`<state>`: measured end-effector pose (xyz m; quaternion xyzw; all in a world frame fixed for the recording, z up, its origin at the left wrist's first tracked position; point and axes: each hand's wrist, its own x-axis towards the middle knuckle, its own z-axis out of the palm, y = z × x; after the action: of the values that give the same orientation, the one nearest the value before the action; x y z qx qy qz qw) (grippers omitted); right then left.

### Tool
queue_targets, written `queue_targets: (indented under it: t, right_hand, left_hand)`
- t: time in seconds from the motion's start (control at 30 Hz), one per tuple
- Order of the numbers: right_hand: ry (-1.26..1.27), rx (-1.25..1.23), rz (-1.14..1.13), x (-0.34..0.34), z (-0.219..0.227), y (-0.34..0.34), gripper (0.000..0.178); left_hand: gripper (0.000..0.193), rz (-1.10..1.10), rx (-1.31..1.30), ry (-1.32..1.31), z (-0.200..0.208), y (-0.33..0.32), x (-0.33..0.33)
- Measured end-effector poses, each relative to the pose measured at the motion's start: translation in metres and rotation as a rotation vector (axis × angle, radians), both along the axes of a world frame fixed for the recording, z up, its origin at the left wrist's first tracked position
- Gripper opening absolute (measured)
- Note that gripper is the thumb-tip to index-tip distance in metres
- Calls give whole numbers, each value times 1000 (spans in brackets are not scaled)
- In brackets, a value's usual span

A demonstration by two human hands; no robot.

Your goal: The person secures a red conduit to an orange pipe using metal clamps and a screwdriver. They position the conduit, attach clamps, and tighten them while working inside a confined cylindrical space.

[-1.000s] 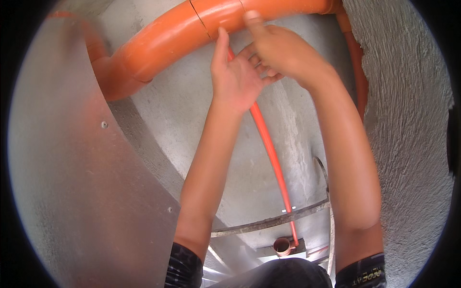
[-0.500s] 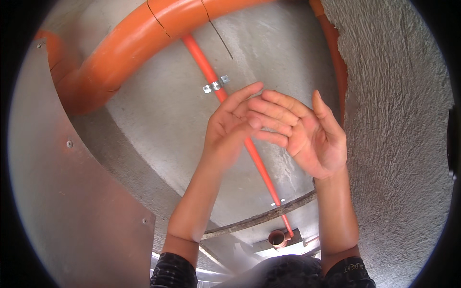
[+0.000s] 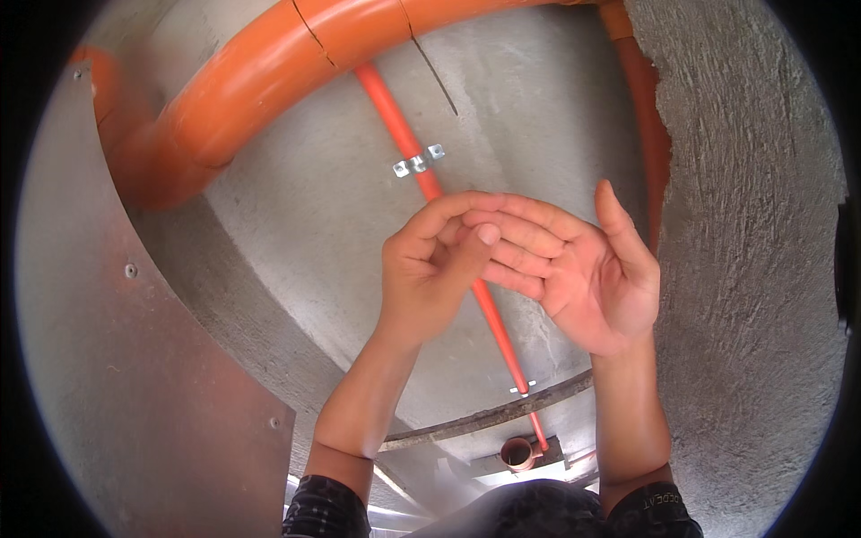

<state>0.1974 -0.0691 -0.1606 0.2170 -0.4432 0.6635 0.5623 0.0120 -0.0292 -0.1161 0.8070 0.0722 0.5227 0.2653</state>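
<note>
My two hands meet in front of a thin red pipe [image 3: 391, 109] that runs over a grey concrete surface. The fingers of my left hand [image 3: 435, 264] are wrapped behind the fingertips of the other hand, and its thumb lies across them. My right hand [image 3: 599, 273] is palm up, its fingers stretched toward the left and its thumb standing apart. No tool shows in either palm. A metal pipe clamp [image 3: 419, 165] holds the red pipe just beyond my hands.
A thick orange pipe [image 3: 256, 76] bends across the far left. Riveted sheet metal [image 3: 143, 359] stands along the left side, and a rough plastered wall [image 3: 749, 242] along the right. Lower down, a brown pipe socket [image 3: 517, 453] sits beside the red pipe's end.
Both hands have come slightly nearer to me. My left thumb and fingers have closed over the right fingertips. The pipes have shifted a little rightward in view.
</note>
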Motion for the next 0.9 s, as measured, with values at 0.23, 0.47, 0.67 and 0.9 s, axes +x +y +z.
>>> queue_targets:
  t: [0.23, 0.47, 0.67, 0.9]
  right_hand:
    - [-279, 8, -547, -10, 9, 9, 61]
    - [-534, 89, -1650, -27, 87, 23, 49]
    - [-831, 234, -2056, -47, 135, 36, 27]
    - [-690, 315, -2243, -44, 133, 80, 20]
  left_hand:
    - [25, -6, 46, 16, 4, 3, 3]
    - [47, 86, -100, -241, 48, 29, 5]
    - [25, 482, 482, -314, 82, 35, 10]
    - [16, 572, 769, -375, 110, 41, 1]
